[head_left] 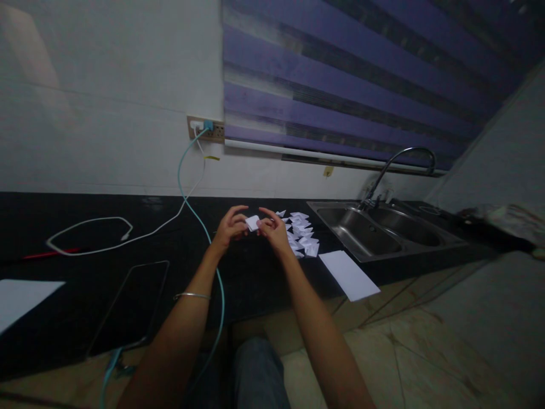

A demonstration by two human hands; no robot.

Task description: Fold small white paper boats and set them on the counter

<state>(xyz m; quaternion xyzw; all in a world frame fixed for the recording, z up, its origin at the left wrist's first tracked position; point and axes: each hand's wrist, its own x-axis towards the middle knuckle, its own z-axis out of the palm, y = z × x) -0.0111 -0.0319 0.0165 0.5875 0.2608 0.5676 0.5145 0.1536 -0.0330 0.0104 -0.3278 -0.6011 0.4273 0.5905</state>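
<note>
A small folded piece of white paper [252, 222] is held up over the dark counter between my two hands. My left hand [232, 227] pinches its left side between thumb and fingers, with the index finger raised. On the other side my right hand [275, 228] grips the right edge, its index finger also lifted and pointing inward. Just right of that hand, several folded white paper pieces [303, 232] lie grouped in rows, partly hidden behind it. A stack of flat white paper [349, 275] lies near the counter's front edge.
To the right is a double steel sink [366, 232] with a tall faucet [383, 170]. A dark tablet-like slab [131, 304] and a white sheet [25, 298] lie at left. A teal cable [219, 284] and a white cable [157, 228] run from the wall outlet [206, 129].
</note>
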